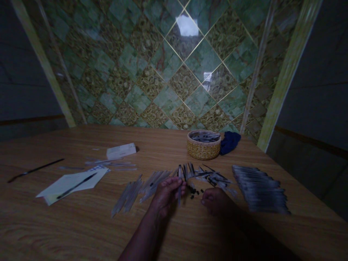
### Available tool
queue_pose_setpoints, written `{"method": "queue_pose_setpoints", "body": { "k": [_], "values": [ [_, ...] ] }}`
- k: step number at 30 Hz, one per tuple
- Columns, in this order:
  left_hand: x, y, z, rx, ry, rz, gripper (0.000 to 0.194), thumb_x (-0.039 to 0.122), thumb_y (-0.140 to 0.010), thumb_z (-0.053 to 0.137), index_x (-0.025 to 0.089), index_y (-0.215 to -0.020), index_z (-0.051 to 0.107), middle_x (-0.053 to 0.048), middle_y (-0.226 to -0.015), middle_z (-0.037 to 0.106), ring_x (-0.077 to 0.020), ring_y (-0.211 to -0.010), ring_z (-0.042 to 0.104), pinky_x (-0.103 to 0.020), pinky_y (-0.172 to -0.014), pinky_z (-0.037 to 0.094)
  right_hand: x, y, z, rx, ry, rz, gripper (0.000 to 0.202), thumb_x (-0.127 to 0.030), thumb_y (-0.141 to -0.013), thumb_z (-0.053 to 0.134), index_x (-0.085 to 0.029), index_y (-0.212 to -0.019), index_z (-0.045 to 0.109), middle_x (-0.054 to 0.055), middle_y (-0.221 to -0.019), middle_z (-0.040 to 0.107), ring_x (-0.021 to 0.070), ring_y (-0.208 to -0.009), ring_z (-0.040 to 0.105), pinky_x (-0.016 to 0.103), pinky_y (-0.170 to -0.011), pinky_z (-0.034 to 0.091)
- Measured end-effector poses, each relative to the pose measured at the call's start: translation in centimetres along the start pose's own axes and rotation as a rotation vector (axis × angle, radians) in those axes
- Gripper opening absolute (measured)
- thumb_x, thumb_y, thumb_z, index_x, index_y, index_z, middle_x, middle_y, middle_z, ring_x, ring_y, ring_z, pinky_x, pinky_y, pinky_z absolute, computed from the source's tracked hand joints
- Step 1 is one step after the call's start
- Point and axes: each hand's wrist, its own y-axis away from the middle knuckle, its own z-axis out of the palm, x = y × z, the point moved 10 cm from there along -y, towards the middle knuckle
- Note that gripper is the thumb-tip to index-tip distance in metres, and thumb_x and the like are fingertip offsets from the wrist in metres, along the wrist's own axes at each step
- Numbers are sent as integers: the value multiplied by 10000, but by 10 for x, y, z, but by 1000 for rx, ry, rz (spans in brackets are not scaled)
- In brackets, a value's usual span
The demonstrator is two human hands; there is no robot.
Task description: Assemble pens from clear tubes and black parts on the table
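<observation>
Wooden table (81, 224): our left hand (167, 194) pinches one pen (179, 188); right hand (216, 201) grip unclear; beyond, unsorted pens (152, 183), full basket (203, 145).

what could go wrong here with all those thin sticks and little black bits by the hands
1. The small black bits lie loose on the table between the left hand and the right hand; a sweep of either could scatter them.
2. The left hand pinches one thin stick right beside the fanned sticks; a nudge might jumble them.
3. The light is dim and the picture is blurred, so small parts may be easy to miss.
</observation>
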Motion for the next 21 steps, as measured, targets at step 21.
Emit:
{"method": "queue_pose_setpoints", "body": {
  "k": [21],
  "values": [
    [30,-1,-20,149,-59,235,269,241,-605,772,123,-762,588,-8,-577,659,-43,-403,450,-141,-405,326,-49,-72,-1,124,770,79,209,-166,-746,550,-100,-859,712,221,-973,693,318,-906,655,329,-675,441]
  ]
}}
